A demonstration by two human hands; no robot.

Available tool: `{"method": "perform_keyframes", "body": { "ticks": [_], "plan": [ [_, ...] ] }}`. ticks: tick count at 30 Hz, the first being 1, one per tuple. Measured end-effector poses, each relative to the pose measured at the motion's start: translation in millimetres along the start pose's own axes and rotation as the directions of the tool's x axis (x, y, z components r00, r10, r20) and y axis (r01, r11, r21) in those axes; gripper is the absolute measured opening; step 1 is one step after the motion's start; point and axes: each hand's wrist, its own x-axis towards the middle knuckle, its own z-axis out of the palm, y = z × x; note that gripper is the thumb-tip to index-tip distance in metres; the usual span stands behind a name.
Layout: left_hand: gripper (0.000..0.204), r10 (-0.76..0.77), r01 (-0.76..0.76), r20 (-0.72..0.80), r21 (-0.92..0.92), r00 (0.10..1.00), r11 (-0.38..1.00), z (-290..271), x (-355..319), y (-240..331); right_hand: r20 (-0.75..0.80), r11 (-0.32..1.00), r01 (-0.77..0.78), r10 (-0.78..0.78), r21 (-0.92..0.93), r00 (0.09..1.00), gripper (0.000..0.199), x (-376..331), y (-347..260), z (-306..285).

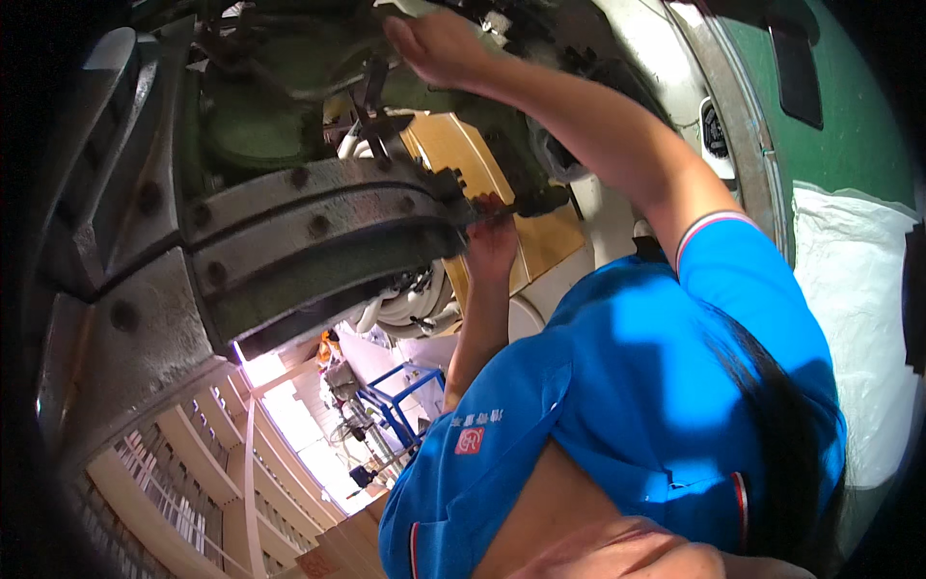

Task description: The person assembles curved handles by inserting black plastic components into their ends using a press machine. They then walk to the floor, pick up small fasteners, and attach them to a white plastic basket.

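Note:
A large dark green machine with curved, bolted steel bars [318,217] fills the upper left. My left hand [494,246] reaches up beside the end of these bars. Its fingers are closed round a dark metal bar [516,205], partly hidden by the shadow there. Higher up, my right hand [439,48] is bent inward over the machine near the top edge. Its fingers look curled and are slightly blurred; what they hold, if anything, cannot be made out. Dark metal brackets [376,121] stand just below that hand.
Brown cardboard [463,154] lies behind the machine, with a coiled white hose [410,309] below it. A blue metal frame [405,396] stands farther off. To the right are a metal edge [743,96], a green surface [858,106] and a white sheet [849,328].

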Motion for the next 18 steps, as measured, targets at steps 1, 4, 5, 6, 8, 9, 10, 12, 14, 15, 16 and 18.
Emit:
{"method": "perform_keyframes", "body": {
  "ticks": [1,4,5,6,8,9,10,12,14,15,16,18],
  "plan": [
    [0.019,-0.025,0.025,0.01,-0.025,1.0,0.999,2,6,-2,0.0,1.0,0.019,-0.019,-0.022,1.0,0.049,10,4,-4],
    [0.019,-0.012,0.011,-0.063,-0.022,0.998,1.0,-7,8,2,0.048,0.999,-0.018,0.019,-0.031,0.999,0.053,3,2,-6],
    [0.02,0.019,-0.02,-0.084,-0.012,0.996,1.0,-9,5,2,0.069,0.998,-0.044,0.047,-0.051,0.996,0.051,-5,-4,-2],
    [0.02,0.051,-0.051,-0.105,0.0,0.993,0.999,-11,2,3,0.09,0.995,-0.07,0.076,-0.072,0.993,0.05,-11,-4,4],
    [0.021,-0.004,0.0,-0.078,-0.047,0.997,0.999,-2,-1,-7,0.066,0.994,0.004,0.003,-0.111,0.998,0.046,-3,9,2],
    [0.021,-0.007,0.005,-0.065,-0.029,0.998,1.0,2,2,-9,0.021,0.996,0.023,-0.021,-0.087,1.0,0.051,6,9,-6],
    [0.022,-0.004,0.003,-0.04,-0.01,0.999,1.0,4,8,-10,-0.026,0.997,0.055,-0.056,-0.061,0.998,0.056,15,5,-14],
    [0.022,0.017,-0.02,-0.085,-0.026,0.996,0.999,-7,8,-5,0.056,0.997,0.003,0.001,-0.076,0.998,0.056,10,2,-15],
    [0.022,0.017,-0.017,-0.035,-0.026,0.999,1.0,-12,7,-3,-0.027,0.998,0.011,-0.013,-0.057,1.0,0.057,-3,-5,-6],
    [0.021,0.002,-0.002,0.003,-0.027,1.0,1.0,-15,6,-2,-0.015,0.999,-0.025,0.025,0.038,1.0,0.058,-6,-7,-4],
    [0.02,-0.018,0.019,0.038,-0.027,0.999,0.999,-13,2,-3,-0.001,0.999,-0.045,0.045,0.007,0.999,0.058,-8,-12,-5],
    [0.019,-0.056,0.058,0.047,-0.032,0.997,0.998,-7,-1,-4,0.025,0.995,-0.082,0.084,-0.057,0.996,0.057,-6,-19,-15]
  ]
}}
